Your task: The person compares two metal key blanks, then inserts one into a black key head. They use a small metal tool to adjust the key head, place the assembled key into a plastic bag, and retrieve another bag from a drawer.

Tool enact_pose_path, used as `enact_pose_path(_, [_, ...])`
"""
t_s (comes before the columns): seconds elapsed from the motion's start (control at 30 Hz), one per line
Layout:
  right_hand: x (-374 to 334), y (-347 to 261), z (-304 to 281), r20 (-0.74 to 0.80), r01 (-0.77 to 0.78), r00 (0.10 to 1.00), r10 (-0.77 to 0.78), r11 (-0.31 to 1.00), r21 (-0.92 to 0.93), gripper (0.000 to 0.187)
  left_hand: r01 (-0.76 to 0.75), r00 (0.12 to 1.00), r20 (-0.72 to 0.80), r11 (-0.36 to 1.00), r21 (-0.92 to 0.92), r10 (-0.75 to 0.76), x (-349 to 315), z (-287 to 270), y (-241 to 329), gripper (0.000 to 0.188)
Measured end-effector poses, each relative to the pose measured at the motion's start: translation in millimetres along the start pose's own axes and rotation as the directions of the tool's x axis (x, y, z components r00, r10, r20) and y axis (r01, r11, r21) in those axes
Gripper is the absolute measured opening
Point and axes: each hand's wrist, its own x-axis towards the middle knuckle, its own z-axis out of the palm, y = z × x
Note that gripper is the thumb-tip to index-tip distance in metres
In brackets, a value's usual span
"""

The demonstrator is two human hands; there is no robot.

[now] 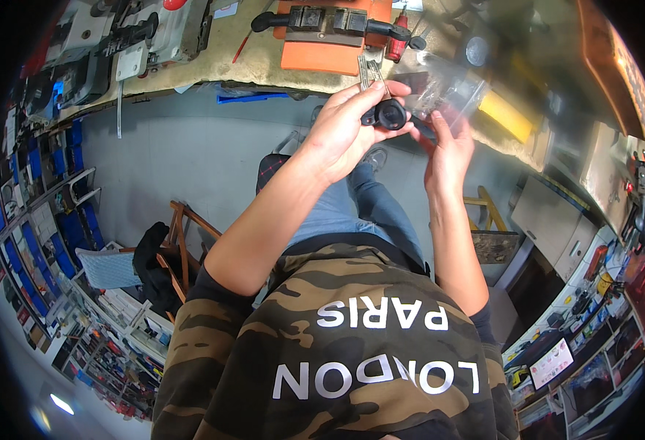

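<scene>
In front of me, near the bench edge, my left hand (348, 128) is closed around a bunch of keys. Metal key blades (366, 73) point away from me out of its fingers, and a round black key head (391, 114) shows beside the fingertips. Just to its right, my right hand (448, 150) is closed, thumb and fingers pinching near a dark piece (421, 129) that reaches toward the keys. What exactly the right fingers grip is partly hidden. A clear plastic bag (465, 97) with small things in it lies beyond the right fingertips, touching or close to them.
An orange machine (317, 57) with black clamps and handles stands on the bench (245, 70) ahead. Beside it is a red screwdriver (399, 45). A yellow block (507, 117) sits to the right. Grey machines (157, 37) occupy the far left. A folding chair (179, 249) stands behind on the left.
</scene>
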Motion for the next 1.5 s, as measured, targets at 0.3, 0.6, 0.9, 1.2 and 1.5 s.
enact_pose_path(0.3, [29.0, -8.5, -13.1, 0.041, 0.302, 0.95, -0.31, 0.875, -0.377, 0.045, -0.044, 0.977, -0.182, 0.935, 0.352, 0.114, -10.8, 4.1, -2.8, 0.028])
enact_pose_path(0.6, [-35.7, 1.3, -15.0, 0.342, 0.0, 0.937, 0.071, 0.979, -0.205, 0.021, 0.016, 0.97, -0.218, 0.858, 0.513, 0.112, 1.5, -9.3, -23.2, 0.017])
enact_pose_path(0.9, [-65.2, -3.5, 7.7, 0.474, -0.077, 0.825, 0.307, 0.892, -0.445, 0.019, -0.108, 0.908, -0.382, 0.976, 0.188, 0.175, -20.3, -51.6, -18.8, 0.021])
enact_pose_path(1.2, [-33.7, -9.3, 12.7, 0.196, -0.085, 0.955, 0.221, 0.842, -0.533, 0.022, 0.24, 0.707, -0.273, 0.142, 0.96, 0.652, 50.1, -270.0, 132.6, 0.036])
enact_pose_path(1.5, [-38.2, -33.8, -7.1, -0.095, 0.028, 0.993, -0.062, 0.945, -0.327, 0.016, 0.205, 0.622, 0.021, -0.188, 0.96, 0.783, 28.2, -225.5, 133.6, 0.026])
